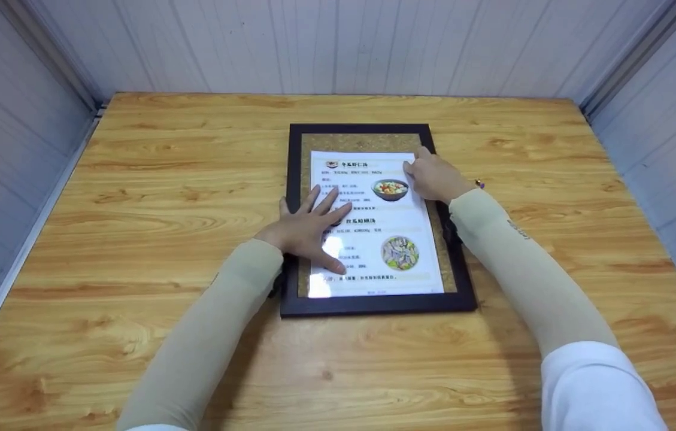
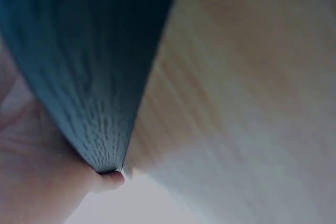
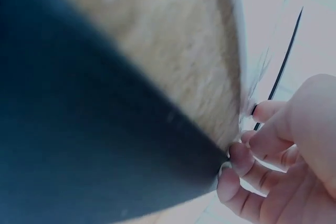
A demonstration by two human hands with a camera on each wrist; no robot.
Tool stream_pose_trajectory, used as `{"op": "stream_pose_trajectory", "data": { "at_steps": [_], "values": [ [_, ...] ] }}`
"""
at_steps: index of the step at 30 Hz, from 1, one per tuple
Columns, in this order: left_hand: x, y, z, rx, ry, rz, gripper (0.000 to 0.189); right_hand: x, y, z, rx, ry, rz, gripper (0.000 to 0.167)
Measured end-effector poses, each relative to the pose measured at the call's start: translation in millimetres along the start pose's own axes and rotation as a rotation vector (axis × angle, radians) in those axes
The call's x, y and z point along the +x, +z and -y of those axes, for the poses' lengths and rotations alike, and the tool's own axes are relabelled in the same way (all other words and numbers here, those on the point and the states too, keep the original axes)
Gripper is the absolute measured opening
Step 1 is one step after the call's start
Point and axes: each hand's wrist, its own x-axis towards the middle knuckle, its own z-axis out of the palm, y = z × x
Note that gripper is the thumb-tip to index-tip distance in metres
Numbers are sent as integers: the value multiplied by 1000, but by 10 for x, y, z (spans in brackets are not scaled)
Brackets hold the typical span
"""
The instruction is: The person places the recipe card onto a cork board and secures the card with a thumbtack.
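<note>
A white printed sheet (image 1: 367, 239) with pictures of two dishes lies on a dark-framed cork board (image 1: 343, 141); its glare looks like a plastic cover. My left hand (image 1: 308, 230) rests on the sheet's left side, fingers spread and straight, its wrist over the frame's left edge. In the left wrist view, the palm (image 2: 37, 166) lies against the dark frame (image 2: 94, 77). At the sheet's upper right corner, my right hand (image 1: 433, 176) has bent fingers. In the right wrist view, fingertips (image 3: 229, 182) meet at the sheet's edge; what they pinch is hidden.
Small shiny coloured things (image 1: 479, 183), too small to make out, lie right of the frame near my right wrist. The wooden table (image 1: 164, 179) spreads around the board. Pale panel walls (image 1: 338, 48) stand behind it and at both sides.
</note>
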Motion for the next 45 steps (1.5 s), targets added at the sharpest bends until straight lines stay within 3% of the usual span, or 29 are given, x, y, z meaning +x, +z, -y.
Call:
{"op": "stream_pose_trajectory", "data": {
  "at_steps": [9,18,21,26,31,37,45],
  "values": [
    [2,-2,-8,-7,11,-11,125,-45,23,-57,48,17,11,47],
    [14,5,12,-8,10,-35,124,-83,40,-115,194,43,39,54],
    [32,15,23,-3,4,-28,124,-117,48,-178,290,62,10,54],
    [39,20,37,0,-4,-31,123,-234,33,-363,454,116,-105,51],
    [42,9,39,-11,-5,-38,123,-447,-38,-671,463,227,-186,40],
    [28,-6,47,-12,-9,-40,123,-727,-10,-979,505,359,-129,32],
    [39,6,35,-8,19,-44,121,-820,109,-1112,481,349,-133,28]
  ]
}}
